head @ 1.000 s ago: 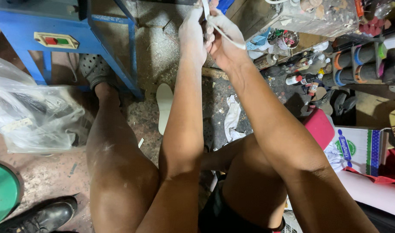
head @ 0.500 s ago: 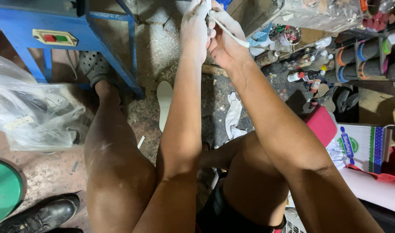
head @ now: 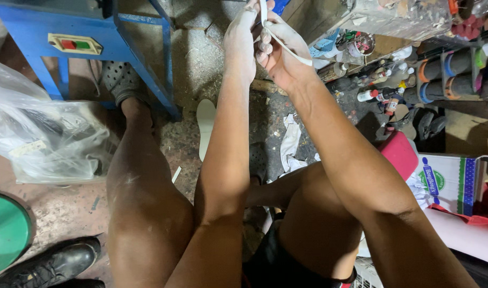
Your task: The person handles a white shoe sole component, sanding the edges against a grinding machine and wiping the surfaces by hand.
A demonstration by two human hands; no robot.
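Both hands are raised out in front, at the top edge of the view, working a thin white strip (head: 286, 45). The left hand (head: 241, 40) is closed, fingers curled, touching the strip's upper end near the frame edge; how firmly it pinches there cannot be told, since the fingertips are partly cut off. The right hand (head: 278, 50) is closed around the strip, which runs across its palm and out past the heel of the hand toward the right.

What could go wrong: the strip looks narrow and pliant, and I judge it could slip out of the fingers if the two hands pull unevenly, or twist and crease where it bends over the right palm. The hands are dusted white, which may lessen the hold. If dropped, it would land on the littered floor (head: 201, 58) among paper scraps and the white insole (head: 205, 128) below.

Pose: both forearms stretch forward and nearly meet at the wrists, the left arm straight and steep, the right arm coming in on a slant from the lower right. The person sits with bare knees apart under the arms. A blue metal stand (head: 94, 32) is to the left, a clear plastic bag (head: 41, 138) beside it, and bottles (head: 377, 93) crowd the right.
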